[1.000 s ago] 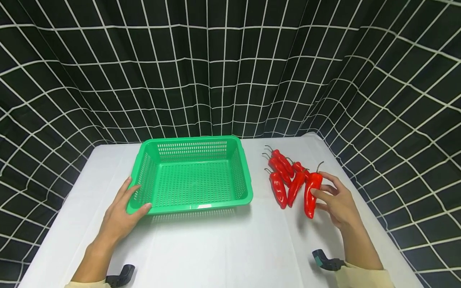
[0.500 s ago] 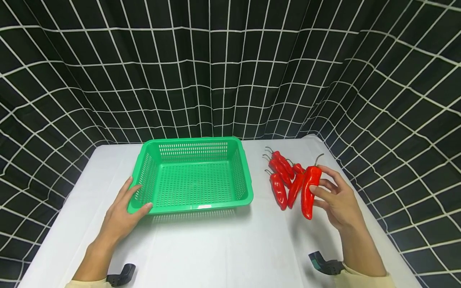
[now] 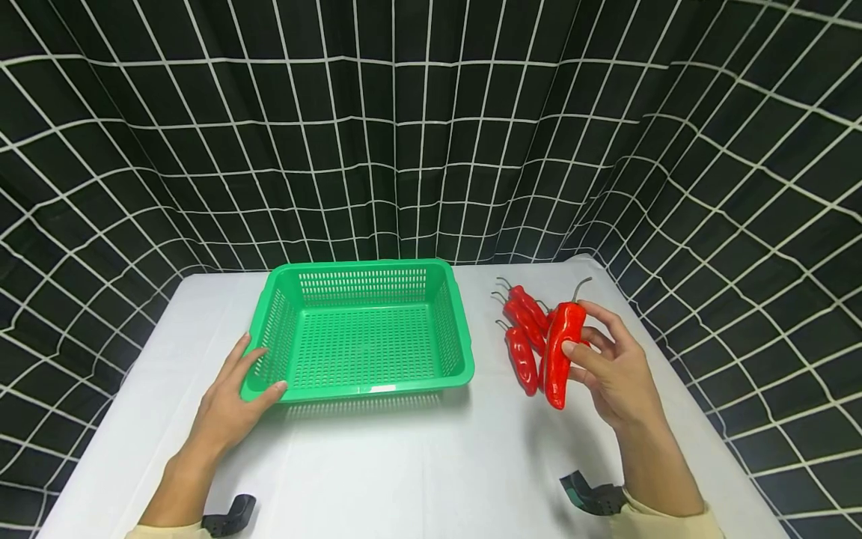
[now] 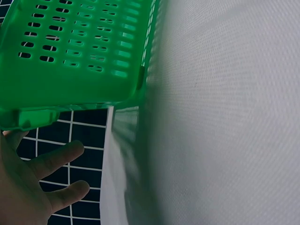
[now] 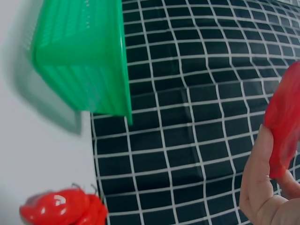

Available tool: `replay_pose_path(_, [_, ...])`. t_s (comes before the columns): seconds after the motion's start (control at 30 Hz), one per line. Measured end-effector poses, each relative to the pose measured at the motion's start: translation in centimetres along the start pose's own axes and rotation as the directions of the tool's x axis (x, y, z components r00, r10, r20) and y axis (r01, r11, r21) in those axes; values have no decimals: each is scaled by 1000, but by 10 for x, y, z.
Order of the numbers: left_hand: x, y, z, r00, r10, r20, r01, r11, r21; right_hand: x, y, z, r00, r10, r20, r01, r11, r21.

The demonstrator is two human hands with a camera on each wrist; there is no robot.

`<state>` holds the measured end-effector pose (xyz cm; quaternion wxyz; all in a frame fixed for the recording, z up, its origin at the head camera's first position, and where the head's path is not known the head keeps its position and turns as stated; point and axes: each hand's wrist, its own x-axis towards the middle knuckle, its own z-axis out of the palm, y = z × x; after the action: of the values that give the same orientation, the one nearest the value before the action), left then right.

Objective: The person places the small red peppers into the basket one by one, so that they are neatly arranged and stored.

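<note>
A long red pepper (image 3: 561, 355) with a thin stem is pinched between the thumb and fingers of my right hand (image 3: 614, 367), raised above the table. In the right wrist view the held pepper (image 5: 285, 122) is at the right edge. To its left lie several more red peppers (image 3: 521, 355), some partly hidden behind it. My left hand (image 3: 229, 404) rests at the near left corner of a green plastic basket (image 3: 377, 391), thumb and index finger on the rim. In the left wrist view, two straight fingers (image 4: 58, 159) spread outside the basket wall (image 4: 70, 84).
A white cloth covers the table (image 3: 404, 464). The basket's perforated floor (image 3: 364, 340) shows from above. Behind and at both sides hang black curtains (image 3: 411, 135) with a white grid. Each wrist carries a black strap with a mount (image 3: 232, 516).
My right hand has lifted the pepper and carried it left, so that it now overlaps the other peppers in view. My left hand and the basket have stayed in place.
</note>
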<state>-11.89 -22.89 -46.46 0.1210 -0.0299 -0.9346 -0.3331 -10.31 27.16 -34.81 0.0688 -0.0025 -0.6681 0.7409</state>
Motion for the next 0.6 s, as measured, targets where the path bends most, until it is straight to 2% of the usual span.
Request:
replay_pose_path(0.47, [-1,1,1,1000,-6,-8,6,1000,-7,13,8,44,998,-22,59,22,1000,-5])
replay_pose_path(0.6, [-1,0,1,1000,1,-7,-1,1000,-8,19,10,58,998,8,67,-10,1000,19])
